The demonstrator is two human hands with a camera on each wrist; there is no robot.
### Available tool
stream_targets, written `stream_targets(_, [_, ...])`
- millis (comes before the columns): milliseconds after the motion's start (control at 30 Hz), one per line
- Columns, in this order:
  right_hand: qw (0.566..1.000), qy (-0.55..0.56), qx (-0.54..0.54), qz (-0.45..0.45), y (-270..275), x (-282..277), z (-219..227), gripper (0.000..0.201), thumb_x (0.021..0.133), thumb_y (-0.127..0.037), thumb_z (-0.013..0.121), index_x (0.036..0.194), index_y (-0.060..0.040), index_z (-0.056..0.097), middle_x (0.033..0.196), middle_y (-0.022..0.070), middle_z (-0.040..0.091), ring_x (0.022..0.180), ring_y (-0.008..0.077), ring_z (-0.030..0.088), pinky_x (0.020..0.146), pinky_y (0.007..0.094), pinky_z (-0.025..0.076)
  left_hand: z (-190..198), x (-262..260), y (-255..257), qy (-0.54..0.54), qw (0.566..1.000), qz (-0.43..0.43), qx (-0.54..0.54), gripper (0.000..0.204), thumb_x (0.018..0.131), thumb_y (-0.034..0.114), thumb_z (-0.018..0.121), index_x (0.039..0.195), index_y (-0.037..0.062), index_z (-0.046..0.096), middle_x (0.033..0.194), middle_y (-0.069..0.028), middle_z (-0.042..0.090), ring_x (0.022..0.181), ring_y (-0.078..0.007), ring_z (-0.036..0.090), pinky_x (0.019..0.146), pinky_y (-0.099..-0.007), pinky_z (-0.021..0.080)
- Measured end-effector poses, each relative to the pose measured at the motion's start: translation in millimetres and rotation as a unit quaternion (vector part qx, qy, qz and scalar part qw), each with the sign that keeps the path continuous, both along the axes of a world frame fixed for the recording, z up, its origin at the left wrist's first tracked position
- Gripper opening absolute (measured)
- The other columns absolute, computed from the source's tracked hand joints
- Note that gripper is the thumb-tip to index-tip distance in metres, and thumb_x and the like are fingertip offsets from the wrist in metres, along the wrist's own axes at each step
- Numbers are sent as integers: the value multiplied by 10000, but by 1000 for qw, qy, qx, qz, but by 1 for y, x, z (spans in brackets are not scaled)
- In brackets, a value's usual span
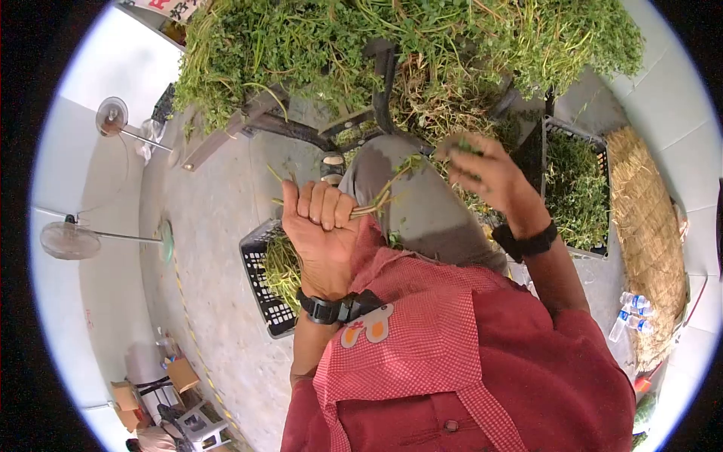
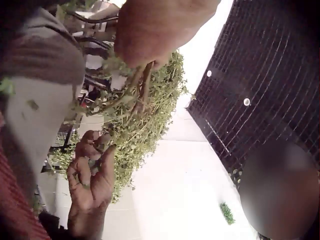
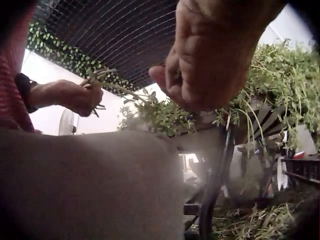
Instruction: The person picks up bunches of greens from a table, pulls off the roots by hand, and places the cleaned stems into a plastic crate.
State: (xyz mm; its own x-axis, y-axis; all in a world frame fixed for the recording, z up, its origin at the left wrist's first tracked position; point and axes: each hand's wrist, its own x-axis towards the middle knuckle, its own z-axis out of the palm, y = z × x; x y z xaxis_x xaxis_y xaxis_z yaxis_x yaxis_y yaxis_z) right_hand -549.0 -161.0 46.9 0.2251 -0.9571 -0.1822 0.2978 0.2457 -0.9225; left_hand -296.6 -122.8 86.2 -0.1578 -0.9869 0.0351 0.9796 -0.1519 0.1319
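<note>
My left hand [image 1: 322,218] grips a small bunch of green stems [image 1: 370,209], cut or broken ends poking out past the thumb and a leafy end on the other side. Over the right knee, my right hand [image 1: 486,172] is slightly blurred, its fingers curled round bits of green leaves [image 1: 468,148]. The left wrist view shows that same hand [image 2: 92,172] apart from the stems [image 2: 145,85]. In front of both hands, a big heap of leafy greens [image 1: 316,60] lies on a dark-framed table.
A black crate [image 1: 273,315] with stems stands by the left leg. Another crate [image 1: 606,245] of greens is at the right, beside a rolled straw mat [image 1: 640,226]. Loose stems [image 1: 444,98] lie under the heap. Several water bottles [image 1: 636,305] and a standing fan [image 1: 71,239] are farther off.
</note>
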Motion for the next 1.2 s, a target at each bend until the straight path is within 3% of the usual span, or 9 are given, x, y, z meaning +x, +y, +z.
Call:
stream_targets(200, [974, -78, 73, 200, 37, 44, 3, 237, 860, -205, 622, 1009, -28, 570, 698, 4, 546, 568, 75, 509, 439, 177, 320, 1, 3, 0, 27, 999, 29, 7, 509, 965, 314, 334, 489, 156, 246, 471, 22, 228, 400, -107, 193, 425, -264, 199])
stream_targets(467, [981, -34, -5, 189, 44, 65, 13, 238, 870, -245, 617, 969, -30, 594, 613, -16, 509, 494, 50, 430, 425, 202, 314, 7, -18, 4, -55, 998, 5, -21, 526, 963, 372, 339, 489, 160, 254, 474, 33, 220, 403, -105, 198, 418, -260, 197])
stream_targets(533, [931, 204, -243, 180, 41, 64, 12, 237, 881, -263, 600, 893, -27, 612, 602, -10, 520, 473, 50, 426, 419, 202, 319, 9, -15, 4, -108, 994, 13, -6, 538, 964, 400, 333, 490, 162, 250, 480, 40, 218, 404, -98, 192, 407, -259, 182])
stream_targets(667, [940, 150, -109, 285, 43, 42, 21, 234, 897, -252, 573, 857, -26, 621, 612, -7, 535, 458, 49, 427, 413, 200, 324, 9, -1, 3, -107, 993, 41, -9, 546, 964, 427, 327, 492, 165, 245, 484, 42, 222, 403, -93, 179, 399, -260, 170])
stream_targets(900, [987, 15, -52, 151, 39, 45, 34, 218, 886, -219, 588, 982, -28, 630, 619, -15, 528, 467, 32, 427, 413, 195, 326, 10, -12, 7, -160, 986, 34, -41, 548, 965, 437, 323, 501, 152, 269, 477, 29, 231, 409, -102, 186, 403, -262, 177])
stream_targets(1067, [888, 225, -398, 53, 35, 73, -18, 242, 869, -208, 616, 1027, -24, 619, 630, -13, 522, 487, 32, 433, 408, 189, 311, 10, -19, 11, -183, 981, 9, -63, 547, 963, 443, 325, 511, 139, 280, 480, 13, 241, 420, -112, 196, 420, -267, 179])
stream_targets(1100, [888, 225, -397, 53, 38, 72, -12, 242, 869, -208, 616, 1027, -24, 619, 630, -13, 522, 487, 32, 433, 408, 189, 311, 9, -19, 11, -182, 981, 5, -71, 549, 961, 449, 327, 511, 138, 281, 480, 16, 241, 421, -112, 191, 424, -267, 176])
stream_targets(1167, [994, -61, -9, 95, 44, 68, 6, 238, 879, -230, 598, 967, -9, 612, 621, -2, 533, 463, 46, 430, 395, 195, 296, 11, -21, 10, -179, 981, -1, -80, 551, 959, 455, 328, 510, 138, 282, 479, 18, 240, 421, -113, 186, 427, -268, 172])
stream_targets(1200, [994, -60, -9, 95, 43, 66, 5, 238, 879, -230, 598, 967, -9, 612, 621, -2, 533, 463, 46, 430, 395, 195, 296, 14, -24, 10, -156, 987, 12, -44, 551, 960, 445, 327, 500, 149, 266, 470, 30, 226, 409, -105, 169, 411, -268, 159])
